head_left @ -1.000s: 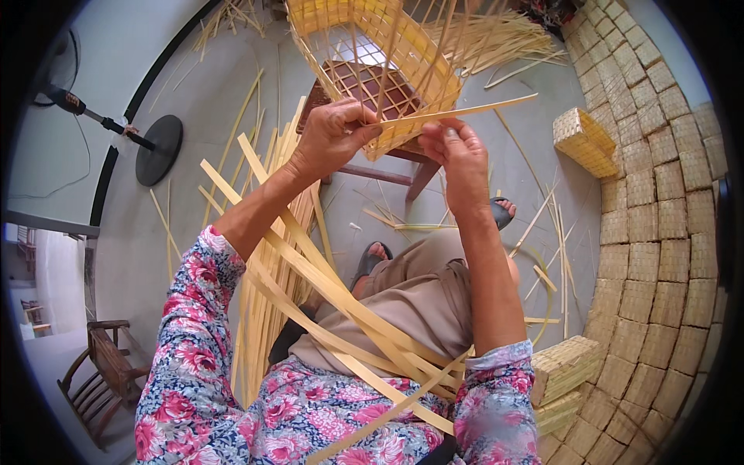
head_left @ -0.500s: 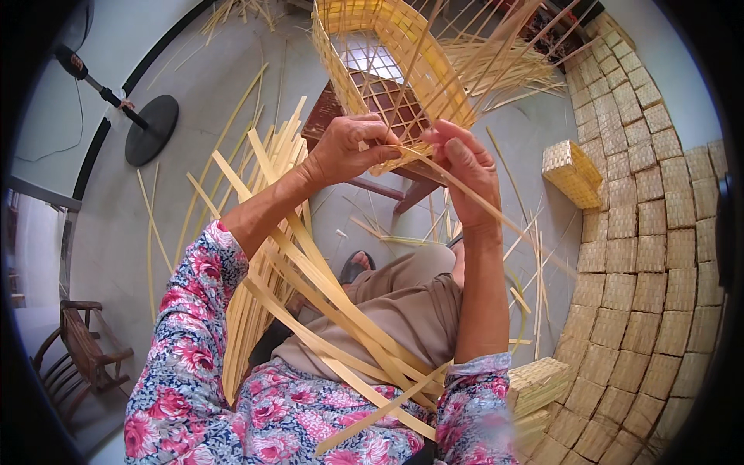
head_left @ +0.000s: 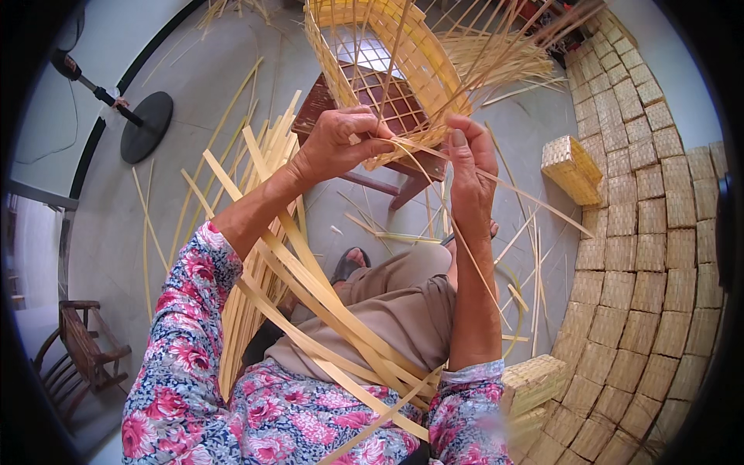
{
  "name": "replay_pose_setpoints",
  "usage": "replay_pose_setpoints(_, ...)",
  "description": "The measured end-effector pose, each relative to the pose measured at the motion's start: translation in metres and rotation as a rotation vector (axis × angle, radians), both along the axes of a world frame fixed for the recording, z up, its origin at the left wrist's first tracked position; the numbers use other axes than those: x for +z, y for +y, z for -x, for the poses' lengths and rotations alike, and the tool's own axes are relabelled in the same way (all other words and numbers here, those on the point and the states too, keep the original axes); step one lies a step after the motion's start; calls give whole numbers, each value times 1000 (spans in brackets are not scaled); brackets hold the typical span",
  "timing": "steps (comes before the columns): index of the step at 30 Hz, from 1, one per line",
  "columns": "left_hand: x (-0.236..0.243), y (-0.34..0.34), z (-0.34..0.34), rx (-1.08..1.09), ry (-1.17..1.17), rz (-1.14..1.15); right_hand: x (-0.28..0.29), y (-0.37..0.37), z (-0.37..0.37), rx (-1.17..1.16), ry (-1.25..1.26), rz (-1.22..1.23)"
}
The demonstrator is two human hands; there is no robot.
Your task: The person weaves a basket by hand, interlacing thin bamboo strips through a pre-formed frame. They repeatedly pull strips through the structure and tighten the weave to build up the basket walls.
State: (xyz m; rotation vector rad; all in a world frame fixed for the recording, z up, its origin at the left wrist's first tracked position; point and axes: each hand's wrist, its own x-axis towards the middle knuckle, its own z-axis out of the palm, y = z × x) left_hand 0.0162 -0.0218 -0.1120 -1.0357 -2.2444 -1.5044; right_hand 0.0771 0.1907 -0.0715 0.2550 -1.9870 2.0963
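Observation:
A yellow woven bamboo basket (head_left: 442, 58) with an open lattice bottom rests on a dark red wooden stool (head_left: 314, 108), long strip ends standing up from it. At its near corner my left hand (head_left: 341, 141) is closed, thumb and forefinger pinching a thin bamboo strip (head_left: 426, 174) that bends down along my right forearm. Just right of the corner, my right hand (head_left: 471, 163) has its fingers curled around another narrow strip (head_left: 542, 205), whose tail sticks out to the right. Fingertips of the right hand are partly hidden by its thumb.
Wide bamboo strips (head_left: 325, 291) lie across my lap. Stacked woven blocks (head_left: 620, 294) line the right side, with a small woven box (head_left: 572, 170) beside them. A black round stand base (head_left: 147, 128) and a wooden chair (head_left: 89, 349) are at left.
A thin strip now hangs down by my right forearm. My right hand has turned, its fingers curling closer behind the thumb. The left hand stays at the basket corner.

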Motion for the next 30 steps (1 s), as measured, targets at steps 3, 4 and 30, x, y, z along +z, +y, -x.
replay_pose_setpoints(3,0,1,0,21,-24,-15,5,-2,1,18,1,-64)
replay_pose_setpoints(4,0,1,-1,32,-33,-21,7,-1,1,12,1,-67)
replay_pose_setpoints(30,-5,6,-6,76,-18,-115,7,22,33,-367,-154,35)
